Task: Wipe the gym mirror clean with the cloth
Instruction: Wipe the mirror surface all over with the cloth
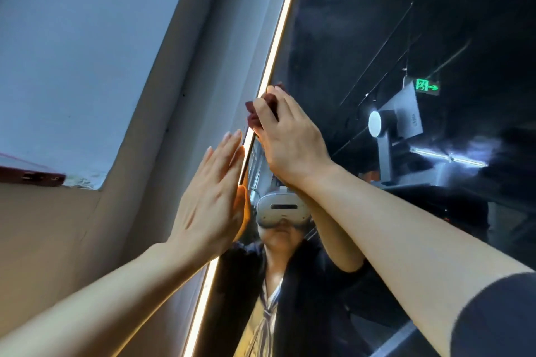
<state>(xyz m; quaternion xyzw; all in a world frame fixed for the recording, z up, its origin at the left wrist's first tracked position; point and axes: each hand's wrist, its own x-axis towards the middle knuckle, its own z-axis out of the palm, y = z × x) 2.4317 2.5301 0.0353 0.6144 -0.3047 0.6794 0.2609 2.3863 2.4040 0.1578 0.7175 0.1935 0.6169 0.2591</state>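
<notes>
Fingers (272, 101) of R hand (290, 142) curled on dark red cloth (255, 113) at mirror (377, 23) edge, L hand (211, 197) flat, fingers straight

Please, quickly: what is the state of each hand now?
Left hand: open, fingers straight, flat by the mirror edge.
Right hand: grips the dark red cloth on the mirror.

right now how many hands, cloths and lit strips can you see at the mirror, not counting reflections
hands: 2, left hand flat against the mirror edge, right hand holding the cloth
cloths: 1, dark red cloth
lit strips: 1, light strip along the mirror's edge
total: 4
</notes>
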